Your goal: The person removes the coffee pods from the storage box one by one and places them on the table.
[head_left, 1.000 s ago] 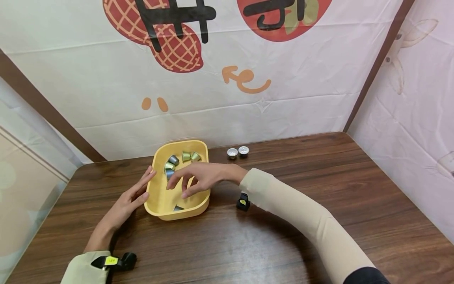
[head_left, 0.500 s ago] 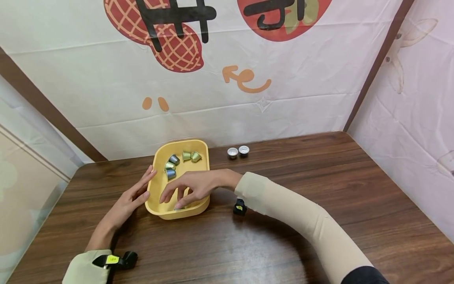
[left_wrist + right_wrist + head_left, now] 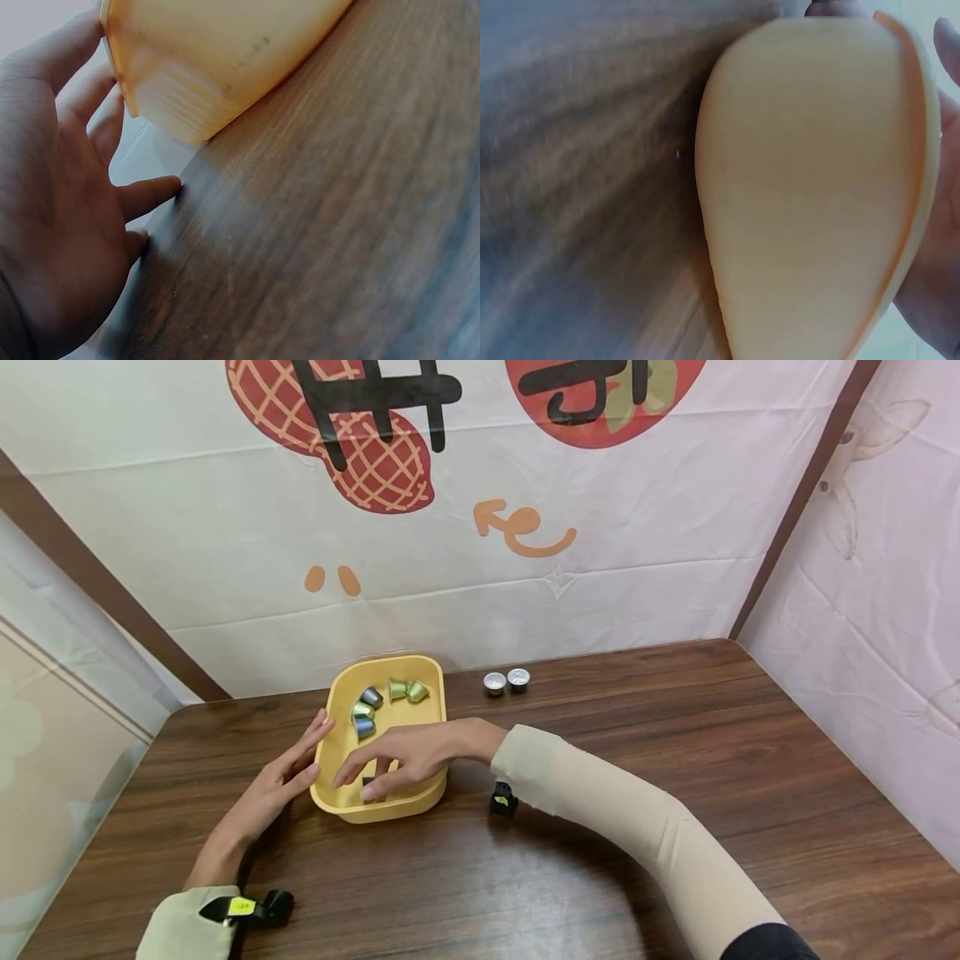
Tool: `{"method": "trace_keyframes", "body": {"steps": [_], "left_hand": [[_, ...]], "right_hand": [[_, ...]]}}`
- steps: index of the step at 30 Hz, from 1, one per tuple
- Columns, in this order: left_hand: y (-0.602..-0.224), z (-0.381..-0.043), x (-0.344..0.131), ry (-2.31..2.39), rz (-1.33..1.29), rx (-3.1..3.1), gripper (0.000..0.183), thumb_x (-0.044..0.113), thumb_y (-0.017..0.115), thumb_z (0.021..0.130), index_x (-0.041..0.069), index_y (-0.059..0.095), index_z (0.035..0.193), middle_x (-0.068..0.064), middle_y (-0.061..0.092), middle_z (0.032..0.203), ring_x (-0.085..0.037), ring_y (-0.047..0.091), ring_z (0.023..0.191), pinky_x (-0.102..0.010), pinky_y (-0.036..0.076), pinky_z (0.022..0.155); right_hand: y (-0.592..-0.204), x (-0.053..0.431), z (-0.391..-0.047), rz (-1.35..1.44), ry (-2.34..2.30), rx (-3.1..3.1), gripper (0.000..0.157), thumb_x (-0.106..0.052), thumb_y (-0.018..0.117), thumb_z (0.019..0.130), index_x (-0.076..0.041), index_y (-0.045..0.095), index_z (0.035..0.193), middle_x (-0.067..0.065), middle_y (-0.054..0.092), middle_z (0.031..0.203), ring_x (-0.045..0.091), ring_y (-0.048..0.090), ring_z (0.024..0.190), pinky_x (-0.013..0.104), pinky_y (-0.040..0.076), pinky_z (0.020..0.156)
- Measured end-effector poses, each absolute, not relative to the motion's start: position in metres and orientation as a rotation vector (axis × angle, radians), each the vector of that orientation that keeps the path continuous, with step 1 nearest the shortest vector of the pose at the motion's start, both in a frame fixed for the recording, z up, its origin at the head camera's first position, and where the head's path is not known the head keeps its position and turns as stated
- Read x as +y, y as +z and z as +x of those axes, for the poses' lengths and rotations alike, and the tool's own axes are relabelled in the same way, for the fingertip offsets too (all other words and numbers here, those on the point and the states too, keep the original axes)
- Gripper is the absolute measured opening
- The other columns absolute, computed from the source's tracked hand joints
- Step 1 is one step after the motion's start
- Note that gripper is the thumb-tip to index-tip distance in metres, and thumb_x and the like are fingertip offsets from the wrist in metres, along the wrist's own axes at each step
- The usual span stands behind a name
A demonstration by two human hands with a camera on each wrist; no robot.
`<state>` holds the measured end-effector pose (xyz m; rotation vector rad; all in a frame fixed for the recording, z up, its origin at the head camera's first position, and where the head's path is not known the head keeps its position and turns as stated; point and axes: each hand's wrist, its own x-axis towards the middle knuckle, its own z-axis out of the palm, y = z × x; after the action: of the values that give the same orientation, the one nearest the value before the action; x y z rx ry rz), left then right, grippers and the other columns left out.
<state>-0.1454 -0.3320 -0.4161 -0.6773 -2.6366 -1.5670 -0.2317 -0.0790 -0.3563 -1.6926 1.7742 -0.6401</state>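
A yellow plastic bin (image 3: 381, 815) stands on the table with several coffee capsules inside, among them a blue one (image 3: 364, 727) and a green one (image 3: 417, 692). My left hand (image 3: 264, 793) lies against its left rim with the fingers extended; in the left wrist view some of those fingertips touch the tabletop. Reaching over the right rim, my right hand (image 3: 411, 756) is down in the near part of the bin. Between its thumb and fingers it pinches a dark coffee capsule (image 3: 368, 782), mostly covered by the hand. The right wrist view shows mainly the bin's outer wall (image 3: 810, 180).
Two silver-lidded capsules (image 3: 506, 681) sit on the wooden table (image 3: 675, 718) to the right of the bin, near the back edge. A printed cloth backdrop (image 3: 375, 552) rises behind the table, and another cloth hangs at the right side.
My right hand has moved lower and toward the near end of the bin, closing on the dark capsule there, which has shifted slightly left and away. The left hand stays at the rim.
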Motion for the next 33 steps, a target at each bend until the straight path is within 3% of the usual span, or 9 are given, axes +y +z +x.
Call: {"method": "trace_keyframes", "body": {"steps": [11,18,25,33], "left_hand": [[-0.417,-0.145,-0.333,-1.556,-0.677,-2.642,0.058,0.002,0.045,0.100,0.016,0.026,0.153,0.000,0.006,0.160,-0.004,0.011,0.142,-0.010,0.027,0.098],[-0.416,-0.146,-0.333,-1.566,-0.698,-2.629,0.058,0.000,0.044,0.099,0.015,0.027,0.153,-0.001,0.006,0.160,-0.004,0.010,0.143,-0.010,0.028,0.098],[-0.415,-0.147,-0.333,-1.558,-0.696,-2.624,0.059,-0.001,0.045,0.099,0.015,0.027,0.152,0.000,0.007,0.160,-0.006,0.008,0.144,-0.009,0.024,0.099],[-0.416,-0.146,-0.332,-1.572,-0.686,-2.626,0.059,-0.002,0.046,0.098,0.014,0.027,0.152,-0.001,0.007,0.160,-0.005,0.010,0.143,-0.009,0.023,0.098]], "right_hand": [[-0.357,-0.085,-0.243,-1.750,-0.561,1.900,0.048,-0.032,0.056,0.096,-0.016,0.047,0.141,-0.008,0.051,0.134,0.000,0.058,0.097,0.016,0.042,0.087],[-0.354,-0.081,-0.252,-1.839,-0.526,1.961,0.050,-0.030,0.062,0.094,-0.012,0.048,0.138,0.000,0.062,0.104,0.004,0.058,0.085,0.021,0.044,0.080],[-0.350,-0.073,-0.263,-1.912,-0.438,2.091,0.045,-0.029,0.064,0.093,-0.010,0.054,0.132,0.001,0.054,0.126,0.011,0.058,0.091,0.020,0.042,0.083],[-0.356,-0.077,-0.266,-1.899,-0.439,2.104,0.044,-0.029,0.072,0.087,-0.010,0.057,0.124,0.004,0.058,0.112,0.014,0.056,0.097,0.017,0.040,0.082]]}}
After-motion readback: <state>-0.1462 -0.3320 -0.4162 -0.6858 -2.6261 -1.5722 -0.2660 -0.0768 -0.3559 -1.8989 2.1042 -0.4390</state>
